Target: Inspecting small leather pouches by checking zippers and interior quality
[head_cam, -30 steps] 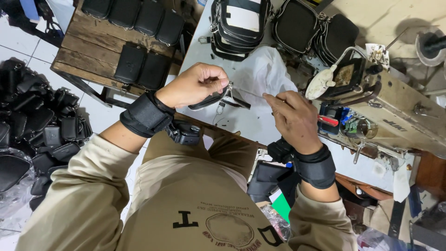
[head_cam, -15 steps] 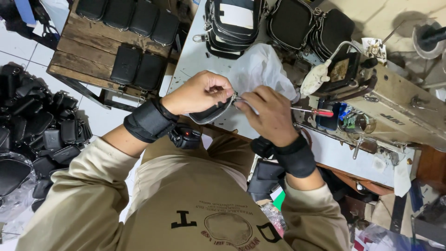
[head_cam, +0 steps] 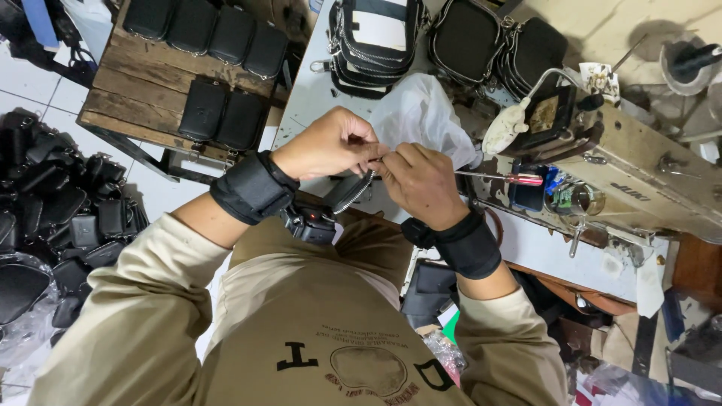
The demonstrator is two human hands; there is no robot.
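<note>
Two hands meet over the table edge, left hand (head_cam: pixel 327 143) and right hand (head_cam: pixel 421 180), fingertips touching, both curled nearly closed in a pinch. Between them hangs one dark pouch (head_cam: pixel 347 192) with a metal zipper along its edge; the left hand grips its top, and the right fingers close on the same spot. What the fingertips pinch there is hidden by the knuckles. Each wrist carries one black band. Just right of the right hand lies one red-handled screwdriver (head_cam: pixel 504 177), apart from the fingers. One white plastic bag (head_cam: pixel 421 113) lies behind the hands. On the wooden pallet (head_cam: pixel 113 98) six black pouches are counted. The black heap (head_cam: pixel 53 210) at far left is cut off and cannot be counted. One sewing machine (head_cam: pixel 639 188) stands right, partly out of frame.
</note>
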